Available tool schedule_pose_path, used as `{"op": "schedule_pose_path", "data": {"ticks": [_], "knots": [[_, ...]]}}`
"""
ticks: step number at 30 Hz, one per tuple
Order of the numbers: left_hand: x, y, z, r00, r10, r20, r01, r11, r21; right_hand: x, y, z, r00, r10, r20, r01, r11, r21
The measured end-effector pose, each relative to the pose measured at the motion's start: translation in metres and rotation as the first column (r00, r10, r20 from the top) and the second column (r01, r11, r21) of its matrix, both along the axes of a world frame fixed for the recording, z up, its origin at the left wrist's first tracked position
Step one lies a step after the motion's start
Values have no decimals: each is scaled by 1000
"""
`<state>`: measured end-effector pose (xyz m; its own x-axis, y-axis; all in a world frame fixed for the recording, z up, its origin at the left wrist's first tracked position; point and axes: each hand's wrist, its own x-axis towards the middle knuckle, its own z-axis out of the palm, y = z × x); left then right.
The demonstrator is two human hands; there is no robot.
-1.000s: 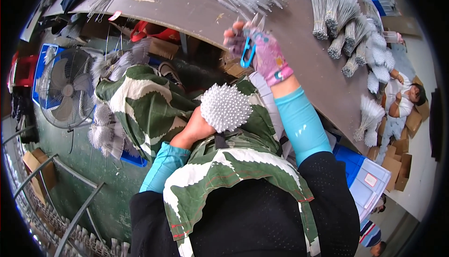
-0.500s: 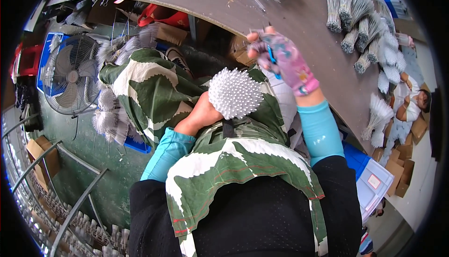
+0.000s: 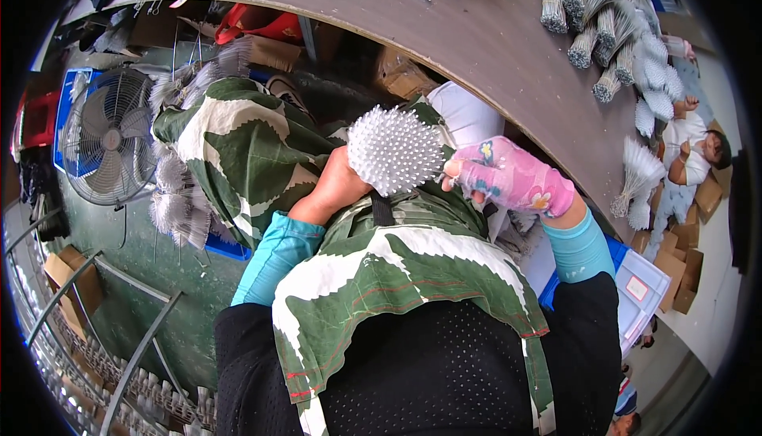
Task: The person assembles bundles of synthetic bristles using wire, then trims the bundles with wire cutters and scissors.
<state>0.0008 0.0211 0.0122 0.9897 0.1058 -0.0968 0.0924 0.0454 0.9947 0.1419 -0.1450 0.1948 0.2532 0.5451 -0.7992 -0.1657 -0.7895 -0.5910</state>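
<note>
A floor fan [image 3: 107, 144] stands at the far left, beside grey tufted bundles [image 3: 176, 198]. The white spiky ball [image 3: 394, 148] is held over the lap, cupped from below by the bare left hand [image 3: 335, 188], fingers closed around its underside. At its right edge the gloved right hand [image 3: 508, 178] is pinched against the spikes; whether a wire is gripped cannot be told. The step is likely done best with the ball kept steady and turned slightly. More bundles [image 3: 603, 23] lie on the table [image 3: 476, 31].

Even daylight, sharp centre, fisheye-bent dark rim.
</note>
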Motion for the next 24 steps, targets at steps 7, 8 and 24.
{"op": "schedule_pose_path", "data": {"ticks": [7,8,24], "knots": [[1,0,-1,999,-25,32,23,998,57,-7,-3,-11,1000,-5,29,6,999,-47],[0,0,-2,999,-26,27,24,997,71,-7,-3,-12,999,-10,34,11,999,-45],[2,0,0,998,-41,47,39,998,57,-10,-8,-20,998,-24,52,27,998,-50]]}}
